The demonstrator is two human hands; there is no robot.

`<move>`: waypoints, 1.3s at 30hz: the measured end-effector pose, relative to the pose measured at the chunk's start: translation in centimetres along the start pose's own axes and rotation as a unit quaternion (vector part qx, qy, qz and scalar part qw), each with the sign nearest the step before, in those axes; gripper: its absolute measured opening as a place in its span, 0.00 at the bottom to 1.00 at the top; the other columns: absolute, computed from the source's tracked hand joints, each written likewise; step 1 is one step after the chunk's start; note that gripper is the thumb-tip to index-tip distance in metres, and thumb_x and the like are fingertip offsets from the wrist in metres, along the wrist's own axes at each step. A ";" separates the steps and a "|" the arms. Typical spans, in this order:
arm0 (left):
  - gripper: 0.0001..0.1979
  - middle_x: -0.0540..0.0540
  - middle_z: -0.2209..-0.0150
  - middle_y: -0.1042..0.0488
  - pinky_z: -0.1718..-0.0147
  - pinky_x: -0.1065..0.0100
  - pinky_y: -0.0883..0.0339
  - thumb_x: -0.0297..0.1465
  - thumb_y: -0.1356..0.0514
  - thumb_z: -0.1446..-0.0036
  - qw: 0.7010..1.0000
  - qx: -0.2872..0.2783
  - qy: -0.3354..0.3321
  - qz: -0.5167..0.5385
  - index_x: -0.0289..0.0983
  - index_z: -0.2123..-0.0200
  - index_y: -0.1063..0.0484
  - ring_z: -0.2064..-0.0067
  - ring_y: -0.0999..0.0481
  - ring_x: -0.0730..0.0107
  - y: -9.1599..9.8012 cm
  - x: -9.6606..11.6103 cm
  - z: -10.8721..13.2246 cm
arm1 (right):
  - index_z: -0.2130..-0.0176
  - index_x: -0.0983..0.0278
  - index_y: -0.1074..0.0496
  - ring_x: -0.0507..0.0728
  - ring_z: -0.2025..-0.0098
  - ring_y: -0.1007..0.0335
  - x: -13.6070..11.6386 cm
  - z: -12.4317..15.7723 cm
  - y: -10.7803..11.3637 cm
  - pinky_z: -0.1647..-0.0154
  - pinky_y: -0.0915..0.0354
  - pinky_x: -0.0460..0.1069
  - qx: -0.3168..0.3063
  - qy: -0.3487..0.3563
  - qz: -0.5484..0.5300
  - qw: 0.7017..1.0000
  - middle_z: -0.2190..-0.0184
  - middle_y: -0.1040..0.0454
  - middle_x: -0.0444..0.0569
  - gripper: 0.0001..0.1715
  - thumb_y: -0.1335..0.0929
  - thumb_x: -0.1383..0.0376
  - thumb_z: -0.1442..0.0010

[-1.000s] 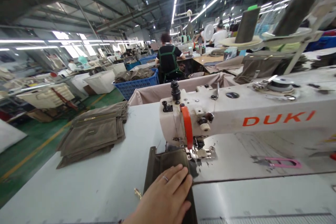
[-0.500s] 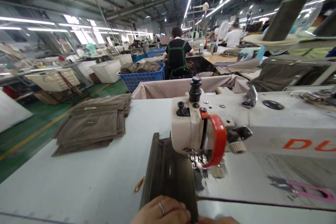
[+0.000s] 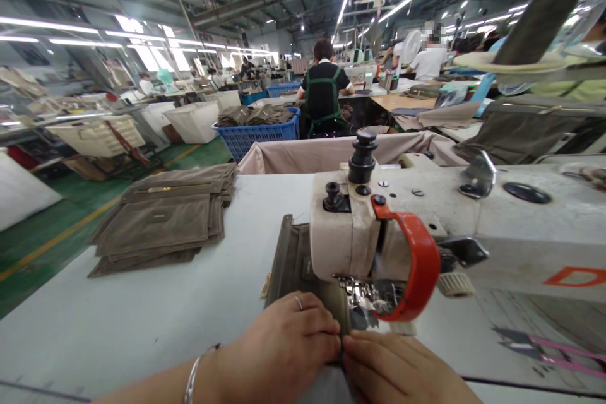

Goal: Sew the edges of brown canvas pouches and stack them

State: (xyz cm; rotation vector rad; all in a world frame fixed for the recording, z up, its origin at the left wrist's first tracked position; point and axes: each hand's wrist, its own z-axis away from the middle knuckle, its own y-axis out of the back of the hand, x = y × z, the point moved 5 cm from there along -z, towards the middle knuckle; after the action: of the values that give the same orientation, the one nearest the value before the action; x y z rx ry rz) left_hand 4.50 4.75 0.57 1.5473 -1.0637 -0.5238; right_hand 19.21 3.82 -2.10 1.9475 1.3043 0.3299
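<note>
A dark olive-brown bag panel (image 3: 296,252) with a small label lies on the sewing table, its right edge beside the presser foot (image 3: 362,293) of a white sewing machine (image 3: 334,221). My left hand (image 3: 288,334), with a ring and a bracelet, presses on the panel's near part, fingers closed together. Close against it, my right hand (image 3: 392,360) grips the panel's near right edge, fingertips bunched just in front of the foot. The hands cover the panel's near end. A gold zipper pull (image 3: 266,285) sticks out at its left side.
On the left stands a stack of brown bag panels (image 3: 156,214). Pink-handled thread snips (image 3: 558,353) lie at right, below the machine arm. An orange guard (image 3: 421,265) curves by the needle. Beyond the table are a fabric-lined bin (image 3: 284,158), a blue basket (image 3: 255,139) and a seated co-worker (image 3: 324,91).
The panel has slid forward, away from me, past the presser foot. Both hands have moved forward with it and show more fully. The view has shifted slightly, and the machine head appears larger.
</note>
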 end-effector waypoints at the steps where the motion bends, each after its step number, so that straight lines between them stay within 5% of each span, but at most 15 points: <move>1: 0.05 0.52 0.61 0.22 0.48 0.69 0.34 0.25 0.45 0.35 1.000 -0.008 0.006 0.000 0.36 0.62 0.30 0.58 0.25 0.73 0.0 -0.3 -0.1 | 0.60 0.61 0.25 0.53 0.64 0.24 0.2 -0.3 0.0 0.64 0.28 0.46 -0.008 0.004 -0.001 1.000 0.64 0.21 0.44 0.26 0.48 0.69 0.27; 5: 0.06 0.50 0.64 0.24 0.53 0.68 0.32 0.24 0.45 0.37 0.998 -0.028 0.046 -0.012 0.37 0.65 0.30 0.60 0.26 0.70 0.0 -1.2 -0.5 | 0.55 0.64 0.27 0.55 0.61 0.25 0.9 -1.4 0.9 0.59 0.28 0.48 -0.071 -0.032 -0.040 0.996 0.59 0.22 0.48 0.18 0.43 0.69 0.29; 9: 0.07 0.48 0.63 0.26 0.51 0.64 0.33 0.22 0.47 0.37 0.997 -0.042 0.069 -0.007 0.36 0.63 0.31 0.57 0.27 0.65 -0.1 -1.1 -0.6 | 0.55 0.63 0.27 0.56 0.58 0.26 0.9 -2.0 2.3 0.55 0.30 0.50 -0.056 -0.060 -0.057 0.995 0.59 0.22 0.48 0.16 0.41 0.72 0.32; 15: 0.03 0.50 0.60 0.27 0.51 0.68 0.34 0.27 0.43 0.36 0.988 0.002 0.125 0.086 0.38 0.60 0.30 0.56 0.28 0.69 0.4 -1.3 -0.6 | 0.58 0.63 0.26 0.59 0.58 0.28 0.8 -1.6 1.6 0.55 0.30 0.54 -0.094 -0.083 -0.074 0.989 0.60 0.23 0.48 0.15 0.39 0.74 0.37; 21: 0.11 0.47 0.61 0.27 0.47 0.60 0.36 0.22 0.52 0.34 0.986 0.009 0.162 0.044 0.37 0.60 0.31 0.54 0.29 0.65 0.2 -1.5 -0.6 | 0.58 0.62 0.26 0.59 0.57 0.29 0.8 -1.6 1.7 0.54 0.31 0.54 -0.108 -0.098 -0.082 0.986 0.60 0.23 0.47 0.15 0.36 0.75 0.40; 26: 0.08 0.49 0.64 0.28 0.51 0.64 0.34 0.25 0.48 0.33 0.994 -0.007 0.104 0.022 0.37 0.66 0.32 0.59 0.29 0.68 -0.2 -0.8 -1.0 | 0.57 0.63 0.27 0.60 0.57 0.29 0.6 -2.0 1.9 0.55 0.30 0.55 -0.126 -0.086 -0.069 0.986 0.61 0.24 0.49 0.15 0.37 0.75 0.41; 39: 0.10 0.49 0.57 0.23 0.50 0.70 0.34 0.22 0.48 0.34 0.999 0.035 0.014 0.022 0.35 0.56 0.29 0.55 0.26 0.72 0.4 -0.7 -0.5 | 0.51 0.64 0.30 0.61 0.58 0.27 0.7 -1.7 1.6 0.57 0.28 0.58 -0.107 -0.078 -0.061 0.989 0.57 0.23 0.50 0.21 0.40 0.75 0.41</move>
State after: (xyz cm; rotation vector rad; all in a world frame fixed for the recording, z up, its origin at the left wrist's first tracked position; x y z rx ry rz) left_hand 4.40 5.56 0.92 1.5849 -1.1027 -0.4374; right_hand 19.58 4.92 0.06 1.6723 1.2267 0.2420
